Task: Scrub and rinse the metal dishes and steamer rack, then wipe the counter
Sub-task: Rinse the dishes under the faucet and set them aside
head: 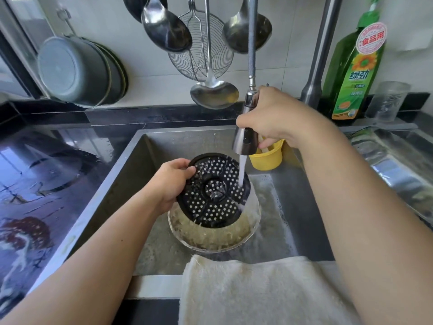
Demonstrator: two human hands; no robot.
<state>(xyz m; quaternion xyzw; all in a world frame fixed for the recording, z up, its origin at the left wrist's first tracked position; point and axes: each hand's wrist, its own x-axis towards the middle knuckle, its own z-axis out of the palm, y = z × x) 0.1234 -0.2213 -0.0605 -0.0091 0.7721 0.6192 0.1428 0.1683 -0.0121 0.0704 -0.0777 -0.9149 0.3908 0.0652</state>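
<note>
While water runs from it in one white stream, the pull-out chrome spray head [246, 127] is gripped in the right hand [271, 120], fingers wrapped round its barrel, its braided metal hose [251, 38] rising straight up out of view; the stream strikes the right edge of the round black perforated steamer rack [212, 191], which the left hand [169, 184] holds tilted by its upper-left rim — thumb curled over the top face, fingers hidden behind; the rack hangs over one clear glass bowl [254, 221] that stands on the floor of the stainless steel sink [126, 179] and holds foamy yellowish water; one yellow plastic cup [269, 158] sits at the back of the sink, just under the right hand; one pale folded dishcloth [257, 289] is draped over the near sink edge; on the black glossy counter [46, 184] to the left lie wet streaks; against the tiled wall behind it lean several stacked round metal dishes [77, 71] — I cannot count them surely; from above hang three steel ladles or spoons [167, 29] and one wire skimmer [199, 57]; to the right stand one green bottle of dish liquid [353, 66], one clear glass jar [386, 99] beside it, and the steel faucet column [321, 52]; one metal draining tray [398, 165] lies right of the sink
</note>
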